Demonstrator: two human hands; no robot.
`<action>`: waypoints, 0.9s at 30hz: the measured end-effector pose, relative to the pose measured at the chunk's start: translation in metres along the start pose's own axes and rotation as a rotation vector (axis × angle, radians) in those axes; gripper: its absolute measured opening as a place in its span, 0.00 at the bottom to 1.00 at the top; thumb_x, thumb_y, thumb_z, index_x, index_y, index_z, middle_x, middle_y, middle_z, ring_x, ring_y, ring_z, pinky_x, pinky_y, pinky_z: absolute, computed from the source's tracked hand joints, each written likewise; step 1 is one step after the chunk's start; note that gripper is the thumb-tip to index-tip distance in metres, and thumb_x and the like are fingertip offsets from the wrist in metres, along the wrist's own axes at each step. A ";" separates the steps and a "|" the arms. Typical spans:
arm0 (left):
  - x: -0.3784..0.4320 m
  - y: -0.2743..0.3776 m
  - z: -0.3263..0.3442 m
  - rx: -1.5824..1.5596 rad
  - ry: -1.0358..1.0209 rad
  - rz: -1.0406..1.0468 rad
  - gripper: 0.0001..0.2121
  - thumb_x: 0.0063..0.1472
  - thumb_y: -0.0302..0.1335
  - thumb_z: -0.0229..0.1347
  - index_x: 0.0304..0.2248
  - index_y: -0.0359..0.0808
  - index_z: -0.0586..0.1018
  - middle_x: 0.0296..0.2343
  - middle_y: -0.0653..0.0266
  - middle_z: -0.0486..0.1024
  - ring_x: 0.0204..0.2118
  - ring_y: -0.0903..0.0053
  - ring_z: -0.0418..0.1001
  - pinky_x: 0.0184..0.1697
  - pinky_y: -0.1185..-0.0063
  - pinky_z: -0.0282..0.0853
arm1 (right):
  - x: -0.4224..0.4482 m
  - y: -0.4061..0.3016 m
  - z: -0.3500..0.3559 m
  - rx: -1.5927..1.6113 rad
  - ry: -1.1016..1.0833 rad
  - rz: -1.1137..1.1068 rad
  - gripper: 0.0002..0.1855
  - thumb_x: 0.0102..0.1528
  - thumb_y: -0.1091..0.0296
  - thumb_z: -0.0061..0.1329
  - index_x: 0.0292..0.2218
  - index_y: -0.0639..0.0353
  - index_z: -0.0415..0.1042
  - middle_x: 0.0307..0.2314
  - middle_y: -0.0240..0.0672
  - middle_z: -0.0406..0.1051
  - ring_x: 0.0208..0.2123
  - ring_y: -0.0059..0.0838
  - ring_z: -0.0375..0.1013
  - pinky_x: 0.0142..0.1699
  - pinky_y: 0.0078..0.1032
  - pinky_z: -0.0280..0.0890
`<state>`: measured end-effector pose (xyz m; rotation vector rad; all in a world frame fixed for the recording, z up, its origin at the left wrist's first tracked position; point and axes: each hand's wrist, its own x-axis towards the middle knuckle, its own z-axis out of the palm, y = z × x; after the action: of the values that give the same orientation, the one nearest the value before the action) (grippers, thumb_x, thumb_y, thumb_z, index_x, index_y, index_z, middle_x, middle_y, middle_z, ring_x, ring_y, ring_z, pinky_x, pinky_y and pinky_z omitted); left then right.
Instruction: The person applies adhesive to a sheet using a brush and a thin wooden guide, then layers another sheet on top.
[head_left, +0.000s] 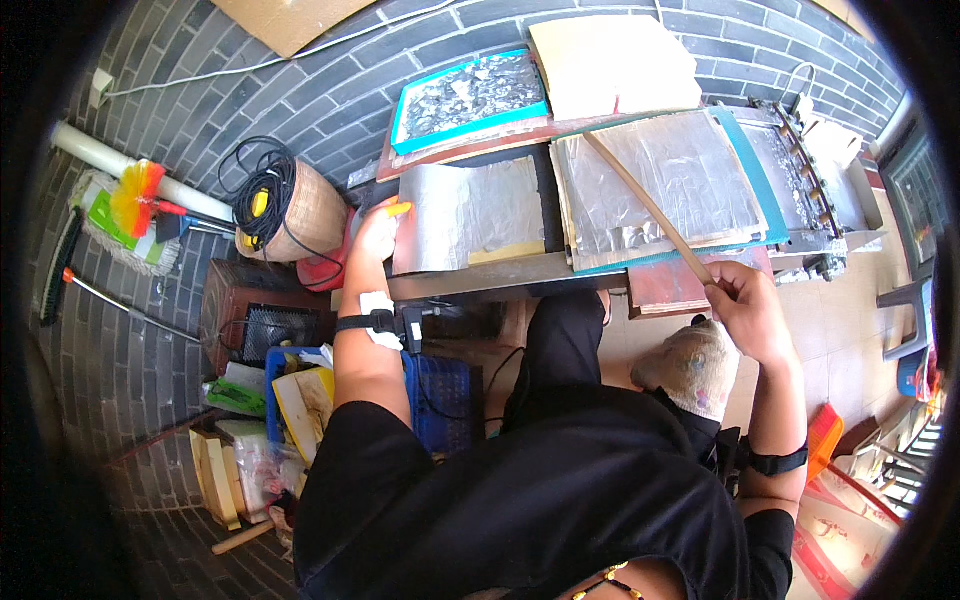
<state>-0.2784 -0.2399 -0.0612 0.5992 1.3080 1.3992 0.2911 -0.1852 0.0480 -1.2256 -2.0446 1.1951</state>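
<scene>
At the table's left end, my left hand (377, 231) holds the curled left edge of a silvery foil sheet (439, 214); orange covers show on its fingertips. The sheet's right part lies flat, with a yellowish paper edge (510, 253) below it. My right hand (746, 307) grips the lower end of a thin wooden stick (649, 202). That stick slants up and left across a stack of wrinkled foil sheets (667, 180), interleaved with paper on a teal mat (761, 195).
Behind the sheets are a blue-rimmed tray (470, 101) of foil scraps and a thick cream paper stack (611, 67). A metal roller device (806, 161) stands right. A basket (311, 214) with coiled black cable is at left; a blue crate (446, 397) sits below.
</scene>
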 end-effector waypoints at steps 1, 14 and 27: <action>0.003 -0.002 -0.007 0.024 0.011 -0.002 0.12 0.56 0.21 0.49 0.41 0.33 0.74 0.32 0.64 0.76 0.33 0.77 0.75 0.37 0.79 0.70 | 0.001 -0.001 0.000 -0.024 -0.006 -0.009 0.04 0.49 0.78 0.45 0.29 0.68 0.70 0.13 0.35 0.61 0.17 0.19 0.60 0.23 0.24 0.56; 0.002 0.002 -0.007 0.332 0.168 0.039 0.10 0.55 0.23 0.50 0.37 0.34 0.76 0.26 0.68 0.75 0.25 0.80 0.71 0.30 0.81 0.67 | 0.016 -0.045 0.038 -0.229 -0.384 -0.240 0.08 0.49 0.78 0.44 0.32 0.65 0.73 0.17 0.45 0.68 0.19 0.34 0.68 0.27 0.27 0.61; -0.001 0.008 0.001 0.368 0.167 0.036 0.09 0.54 0.24 0.51 0.36 0.34 0.77 0.24 0.67 0.75 0.23 0.79 0.71 0.28 0.80 0.67 | 0.028 -0.048 0.049 -0.273 -0.376 -0.291 0.06 0.50 0.77 0.44 0.31 0.66 0.72 0.19 0.47 0.70 0.21 0.38 0.71 0.29 0.29 0.64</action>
<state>-0.2807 -0.2386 -0.0533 0.7654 1.7157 1.2656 0.2194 -0.1931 0.0632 -0.8141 -2.6273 1.0942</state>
